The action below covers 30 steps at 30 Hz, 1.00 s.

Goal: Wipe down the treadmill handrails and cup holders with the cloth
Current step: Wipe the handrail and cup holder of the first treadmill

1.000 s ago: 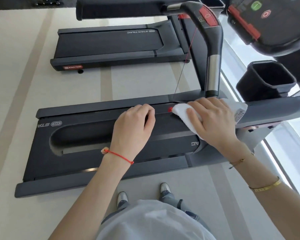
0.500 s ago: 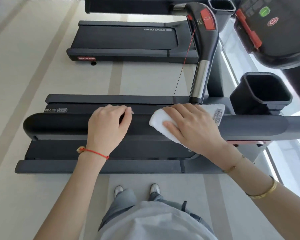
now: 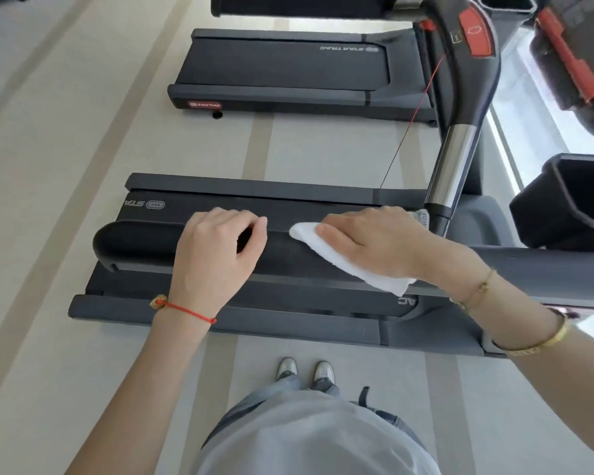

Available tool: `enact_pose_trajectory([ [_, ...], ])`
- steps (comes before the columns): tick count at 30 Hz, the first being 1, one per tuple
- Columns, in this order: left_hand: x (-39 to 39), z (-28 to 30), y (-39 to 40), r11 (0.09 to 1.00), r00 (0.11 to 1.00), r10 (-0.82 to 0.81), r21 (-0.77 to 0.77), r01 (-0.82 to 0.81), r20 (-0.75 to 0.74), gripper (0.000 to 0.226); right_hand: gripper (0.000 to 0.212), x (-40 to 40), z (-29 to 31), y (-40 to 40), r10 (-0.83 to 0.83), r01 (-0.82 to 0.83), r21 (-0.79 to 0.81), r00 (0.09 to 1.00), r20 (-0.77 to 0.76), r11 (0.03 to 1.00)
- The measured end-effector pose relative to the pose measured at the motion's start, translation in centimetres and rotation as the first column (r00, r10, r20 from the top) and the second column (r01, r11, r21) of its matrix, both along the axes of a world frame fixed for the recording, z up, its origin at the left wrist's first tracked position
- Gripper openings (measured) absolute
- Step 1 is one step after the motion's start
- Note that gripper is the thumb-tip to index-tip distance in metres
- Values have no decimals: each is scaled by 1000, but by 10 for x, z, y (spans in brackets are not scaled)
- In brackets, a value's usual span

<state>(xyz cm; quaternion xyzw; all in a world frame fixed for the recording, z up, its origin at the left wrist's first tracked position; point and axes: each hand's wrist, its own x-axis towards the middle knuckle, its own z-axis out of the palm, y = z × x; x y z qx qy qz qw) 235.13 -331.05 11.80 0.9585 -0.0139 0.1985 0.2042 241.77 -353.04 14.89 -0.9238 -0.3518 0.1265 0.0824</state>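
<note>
A long black padded handrail (image 3: 138, 243) runs left to right across the middle of the head view. My left hand (image 3: 216, 255) curls over the rail near its middle and grips it. Just to the right, my right hand (image 3: 374, 243) lies flat on a folded white cloth (image 3: 350, 269) and presses it onto the rail. The cloth's corners stick out past my fingertips and below my wrist. A black square cup holder (image 3: 566, 204) sits at the far right, beyond the rail. A second cup holder (image 3: 501, 3) shows at the top edge.
A chrome and black upright handle (image 3: 460, 132) with a red button rises right behind my right hand. The console (image 3: 576, 63) hangs at the top right. The treadmill deck (image 3: 254, 303) lies below the rail, another treadmill (image 3: 288, 66) beyond. My feet stand on pale floor.
My right hand has slid the cloth leftward along the rail, closer to my left hand. My view has shifted, so the rail's left end shows more fully.
</note>
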Motion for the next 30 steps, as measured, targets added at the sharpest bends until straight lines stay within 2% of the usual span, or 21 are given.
enact_pose_trajectory([
  [3,1,-2,5,1000,1000,11,25,-11,16,34,47,1,-7,36,44,-45,51,999,14,998],
  [7,1,-4,9,1000,1000,8,24,-8,-3,38,50,-5,-5,4,5,-9,60,998,58,998],
  [11,2,-3,11,1000,1000,-2,9,2,-22,38,58,2,0,-22,-96,96,-43,995,1,994],
  [15,3,-2,11,999,1000,-16,31,17,-6,38,53,7,0,17,-35,34,-12,997,-68,999],
  [17,3,-2,10,999,1000,-13,33,14,-4,38,55,0,-1,22,-32,32,24,999,-6,999],
  [21,2,-2,10,1000,1000,0,18,0,-16,39,56,-23,-5,-5,18,-3,-53,959,284,999],
  [25,2,-1,9,1000,1000,6,10,-5,-10,40,52,-34,-15,-24,14,0,-36,917,399,999],
  [30,1,-1,8,1000,1000,6,25,-6,-13,42,59,-40,-18,14,62,-13,-104,868,492,994],
])
